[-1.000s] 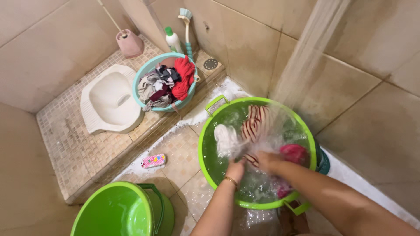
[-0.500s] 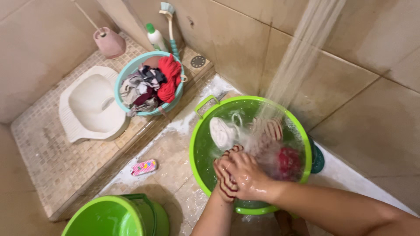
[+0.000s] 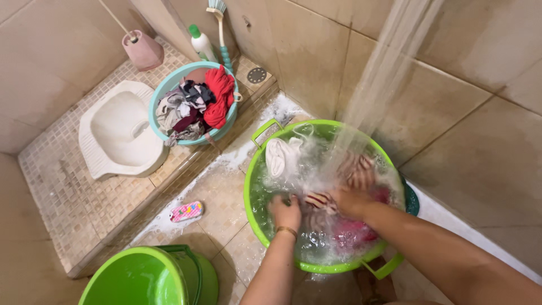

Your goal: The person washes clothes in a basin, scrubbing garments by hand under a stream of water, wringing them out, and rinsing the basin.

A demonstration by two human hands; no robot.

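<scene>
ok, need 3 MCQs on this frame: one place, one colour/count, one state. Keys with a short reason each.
1. Where does the pink brush lie?
A) on the floor tiles
B) in the teal basin
C) in the squat toilet

2. How many green tubs show?
A) one
B) two
C) three

3. What are both hands doing?
A) hanging dry above the tub
B) working striped cloth in the water
C) holding the bottle

Answers:
1 A: it lies on wet tiles left of the big green tub.
2 B: that tub plus the green bucket at the bottom.
3 B: left hand and right hand grip the striped cloth under the falling water.

Wet tiled floor carries a green basin; green bucket; pink brush; teal basin.
</scene>
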